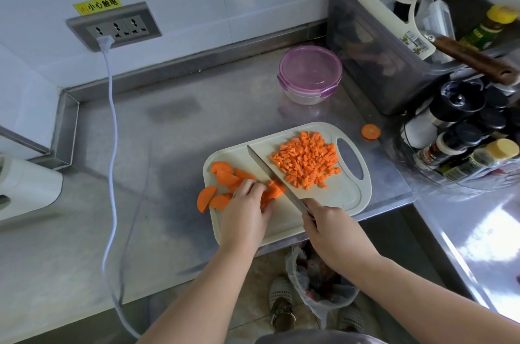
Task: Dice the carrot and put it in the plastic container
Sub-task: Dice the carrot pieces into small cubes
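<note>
Fingers of the right hand [329,227] are clenched round the handle of a knife [269,171], its blade angled across a cutting board [337,203] at the near edge of the surface [157,152]. Beside it, the left hand [247,208] holds carrot slices [225,177] down with curled fingers at the board's left end. Beyond the blade lies a pile of diced carrot [308,162]. One round slice [370,131] sits just off the board's far right corner. Farther back stands the plastic container [309,76], lid on.
</note>
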{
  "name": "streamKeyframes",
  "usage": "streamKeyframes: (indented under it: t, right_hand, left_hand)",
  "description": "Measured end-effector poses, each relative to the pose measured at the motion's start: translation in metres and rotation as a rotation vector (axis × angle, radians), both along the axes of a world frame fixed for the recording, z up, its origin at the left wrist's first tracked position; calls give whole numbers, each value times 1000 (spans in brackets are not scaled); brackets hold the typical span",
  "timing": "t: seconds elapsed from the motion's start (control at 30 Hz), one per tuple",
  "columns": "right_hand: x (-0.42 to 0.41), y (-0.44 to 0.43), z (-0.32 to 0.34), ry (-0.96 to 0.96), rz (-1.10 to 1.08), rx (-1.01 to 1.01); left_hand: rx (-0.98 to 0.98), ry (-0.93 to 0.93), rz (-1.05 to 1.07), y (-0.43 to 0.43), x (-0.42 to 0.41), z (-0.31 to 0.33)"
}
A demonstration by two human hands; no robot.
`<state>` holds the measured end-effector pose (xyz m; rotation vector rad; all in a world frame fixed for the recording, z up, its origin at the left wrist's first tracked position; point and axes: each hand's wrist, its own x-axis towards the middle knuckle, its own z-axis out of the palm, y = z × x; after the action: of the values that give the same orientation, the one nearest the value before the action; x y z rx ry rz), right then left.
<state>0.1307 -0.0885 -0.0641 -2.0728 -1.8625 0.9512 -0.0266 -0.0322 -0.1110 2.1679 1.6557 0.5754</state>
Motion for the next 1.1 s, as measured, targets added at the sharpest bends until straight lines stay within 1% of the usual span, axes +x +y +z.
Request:
streamKeyframes:
  t: [0.17,0.4,0.53,0.87,1.0,1.1]
  right_hand:
    - [-4,-4,3,-38,28,-15]
    - [-7,-1,1,-110,52,-48]
    - [-9,4,-3,-187,86,-108]
    - [-15,9,-10,-264,139,-239]
    - [-14,11,-8,-187,59,-266]
    - [-6,12,-6,-135,-9,-247]
  left_hand:
    - [44,30,-11,0,-1,-7]
    - [52,10,-15,1,1,-9]
    - [62,10,-31,1,0,-10]
    - [96,1,-62,2,-3,-17]
    - [120,-27,-60,2,-3,-19]
    - [147,-66,-67,3,-3,-21]
